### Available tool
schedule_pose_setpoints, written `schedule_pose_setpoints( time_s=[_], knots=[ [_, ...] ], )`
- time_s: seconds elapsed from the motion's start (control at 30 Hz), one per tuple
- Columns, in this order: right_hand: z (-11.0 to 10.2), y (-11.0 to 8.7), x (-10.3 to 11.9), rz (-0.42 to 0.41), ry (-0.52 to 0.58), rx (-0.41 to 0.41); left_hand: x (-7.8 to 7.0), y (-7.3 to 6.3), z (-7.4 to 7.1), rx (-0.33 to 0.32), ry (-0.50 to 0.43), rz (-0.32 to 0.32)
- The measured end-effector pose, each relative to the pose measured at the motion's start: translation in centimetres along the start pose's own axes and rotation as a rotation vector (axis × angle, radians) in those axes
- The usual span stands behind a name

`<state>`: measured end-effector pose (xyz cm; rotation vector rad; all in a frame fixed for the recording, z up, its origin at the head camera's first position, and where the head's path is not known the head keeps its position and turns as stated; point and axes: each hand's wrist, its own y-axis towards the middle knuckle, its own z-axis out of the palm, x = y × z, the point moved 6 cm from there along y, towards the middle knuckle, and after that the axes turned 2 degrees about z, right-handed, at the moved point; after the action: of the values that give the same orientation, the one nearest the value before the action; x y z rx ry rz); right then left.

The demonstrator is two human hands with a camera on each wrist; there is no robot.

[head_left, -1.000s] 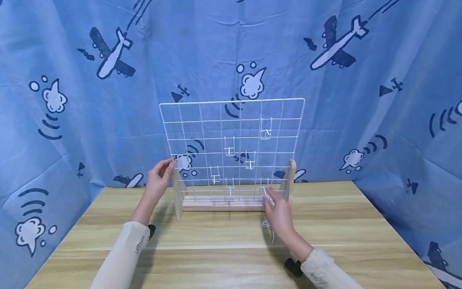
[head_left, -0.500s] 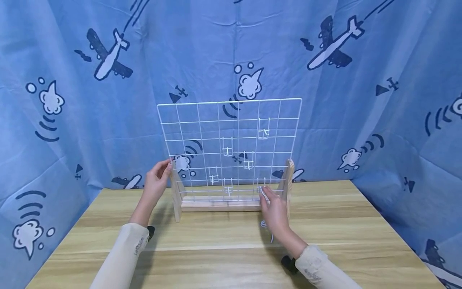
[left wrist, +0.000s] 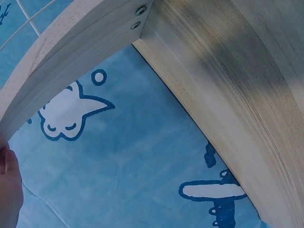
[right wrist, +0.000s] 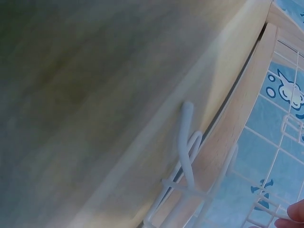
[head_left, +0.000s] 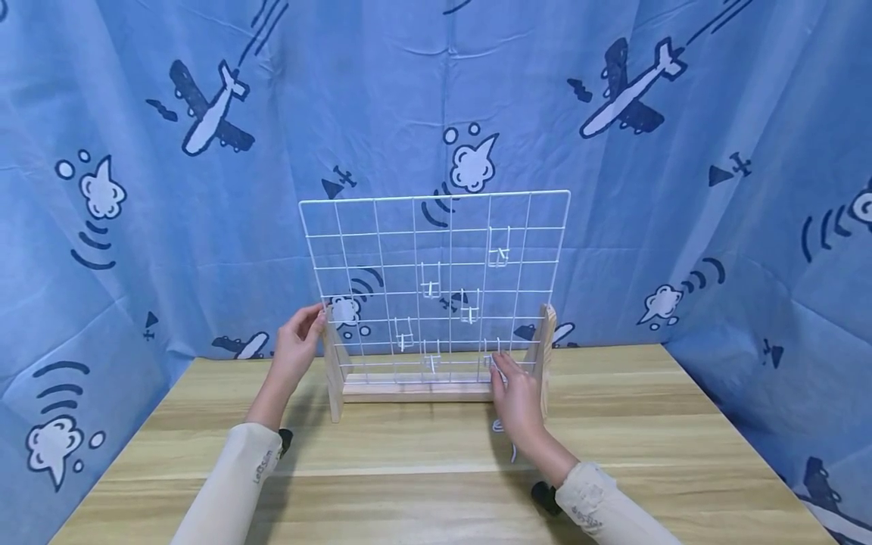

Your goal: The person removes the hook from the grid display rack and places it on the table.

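A white wire grid panel [head_left: 381,198] stands in a wooden stand [head_left: 422,392], with several white wire hooks, such as an upper right one [head_left: 499,253], hung on it. My left hand [head_left: 294,344] grips the top of the left wooden upright [head_left: 334,371]. At the lower right of the grid, the thumb and fingertips of my right hand [head_left: 519,401] pinch a low hook [head_left: 487,360]. Beneath that hand shows another white hook [head_left: 499,426], partly hidden by it. This hook [right wrist: 187,142] looms large in the right wrist view, its prong angled upward.
The wood-grain table [head_left: 409,492] spreads out in front of the stand. A blue curtain [head_left: 381,91] printed with planes and clouds hangs behind and at both sides. The right upright [head_left: 547,341] is close beside my right hand.
My right hand has shifted slightly left, its thumb and fingertips drawing in at the low hook. The left hand stays on the upright. The head view shifts a little.
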<state>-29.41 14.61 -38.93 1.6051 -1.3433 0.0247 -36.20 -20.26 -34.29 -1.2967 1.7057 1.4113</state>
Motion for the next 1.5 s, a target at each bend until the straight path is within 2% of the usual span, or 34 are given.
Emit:
schedule_pose_setpoints(
  time_s=[0.2,0.43,0.87,1.0,1.23,1.4,1.5],
  knots=[
    [-0.2,-0.1,0.0,-0.01,0.012,-0.016,-0.2,-0.1,0.1,0.016,-0.004,-0.035],
    [-0.7,0.2,0.5,-0.032,0.013,-0.024,-3.1,-1.1,0.2,0.025,0.013,-0.027],
    [-1.9,0.5,0.8,-0.028,0.051,-0.003,-3.6,-1.4,0.1,0.025,-0.003,-0.041],
    [-2.2,0.4,0.9,-0.025,0.061,0.012,-3.4,-1.2,0.2,0.034,0.008,-0.041],
    [-2.4,0.1,1.6,-0.047,0.075,0.026,-0.1,0.1,0.1,0.019,-0.019,-0.02],
    [-2.4,-0.1,2.1,-0.086,0.058,0.031,0.0,0.1,0.1,0.011,-0.003,0.022],
    [-2.4,-0.2,2.5,-0.121,0.048,0.023,0.0,0.1,0.1,0.007,-0.001,0.025]
  ],
)
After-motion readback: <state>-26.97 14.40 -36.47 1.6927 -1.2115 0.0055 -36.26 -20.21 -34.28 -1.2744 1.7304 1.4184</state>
